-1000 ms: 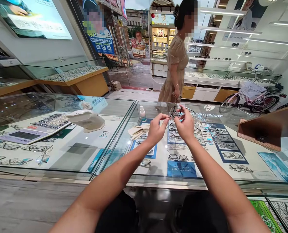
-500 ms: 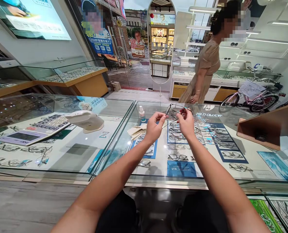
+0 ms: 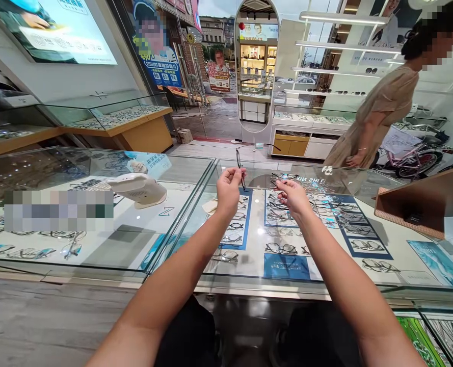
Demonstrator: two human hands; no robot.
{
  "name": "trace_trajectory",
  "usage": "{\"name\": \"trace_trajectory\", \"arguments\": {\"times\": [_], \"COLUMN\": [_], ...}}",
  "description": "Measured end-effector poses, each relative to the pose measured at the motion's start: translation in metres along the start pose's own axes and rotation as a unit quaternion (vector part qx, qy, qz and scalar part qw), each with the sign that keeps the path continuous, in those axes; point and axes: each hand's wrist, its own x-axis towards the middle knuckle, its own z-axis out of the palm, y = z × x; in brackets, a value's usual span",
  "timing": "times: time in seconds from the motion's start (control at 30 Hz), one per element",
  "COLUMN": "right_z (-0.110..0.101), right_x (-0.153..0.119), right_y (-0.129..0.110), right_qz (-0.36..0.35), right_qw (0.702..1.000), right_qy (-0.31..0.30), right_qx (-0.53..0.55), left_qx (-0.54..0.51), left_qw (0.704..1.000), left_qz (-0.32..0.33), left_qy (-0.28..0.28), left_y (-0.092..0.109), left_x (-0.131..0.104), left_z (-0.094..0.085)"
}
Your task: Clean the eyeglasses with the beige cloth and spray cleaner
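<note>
A pair of thin dark-framed eyeglasses [image 3: 238, 157] is held up above the glass counter, its front away from me. My left hand [image 3: 228, 191] is closed in a pinch around one temple, whose dark tip pokes out below the fingers. Opposite it, my right hand [image 3: 294, 198] pinches a thin dark part at its fingertips, seemingly the other temple; the crowded background blurs this spot. A folded beige cloth [image 3: 210, 205] lies on the counter beside my left hand.
Under the glass of the counter [image 3: 249, 284] lie several eyeglasses [image 3: 282, 248] on blue and white cards. A white handheld device [image 3: 140, 188] stands at left, a brown wooden stand [image 3: 405, 211] at right. Beyond the counter a person in a beige dress [image 3: 382, 109] passes a pink bicycle [image 3: 413, 153].
My hands have moved apart, the left one leftward, and the eyeglasses are now spread between them and raised higher. The white bottle is now hidden behind my left hand. The person has walked right.
</note>
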Motion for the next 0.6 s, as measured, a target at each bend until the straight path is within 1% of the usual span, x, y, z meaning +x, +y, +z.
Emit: {"name": "trace_trajectory", "arguments": {"times": [0.1,0.2,0.23,0.27,0.3,0.33,0.37,0.4,0.43,0.47,0.5,0.53,0.6], "right_z": [0.002,0.001,0.001,0.0,-0.001,-0.002,-0.002,-0.002,-0.001,0.0,0.002,0.004,0.009], "right_x": [-0.001,-0.001,0.0,0.0,0.0,-0.002,-0.003,-0.006,-0.009,-0.013,-0.016,-0.019,-0.023], "right_y": [0.001,0.004,0.005,0.006,0.006,0.005,0.005,0.004,0.004,0.003,0.004,0.004,0.008], "right_qz": [0.022,0.033,0.023,-0.005,-0.054,-0.122,-0.202,-0.28,-0.346,-0.393,-0.421,-0.434,-0.439], "right_qw": [1.0,0.999,0.999,0.997,0.992,0.976,0.948,0.908,0.866,0.832,0.811,0.802,0.8], "right_qy": [-0.01,-0.022,-0.017,-0.001,0.025,0.06,0.095,0.12,0.126,0.111,0.079,0.04,-0.024], "right_qx": [0.002,-0.024,-0.044,-0.073,-0.114,-0.167,-0.228,-0.287,-0.338,-0.376,-0.399,-0.408,-0.409], "left_qx": [-0.015,-0.01,-0.005,0.001,0.007,0.012,0.016,0.019,0.022,0.026,0.029,0.031,0.026], "left_qw": [0.999,0.999,1.0,1.0,1.0,1.0,0.999,0.999,0.998,0.997,0.995,0.994,0.991], "left_qz": [-0.017,-0.018,-0.015,-0.01,-0.003,0.006,0.015,0.023,0.028,0.03,0.029,0.026,0.014], "left_qy": [0.027,0.026,0.02,0.01,-0.003,-0.017,-0.031,-0.045,-0.059,-0.073,-0.088,-0.102,-0.129], "left_y": [-0.002,-0.001,0.0,0.001,0.003,0.005,0.007,0.009,0.011,0.012,0.013,0.013,0.012], "left_x": [0.006,0.008,0.007,0.006,0.004,0.001,-0.002,-0.005,-0.008,-0.011,-0.014,-0.017,-0.022], "left_z": [-0.005,-0.007,-0.007,-0.006,-0.004,-0.002,0.0,0.002,0.004,0.006,0.008,0.01,0.012]}}
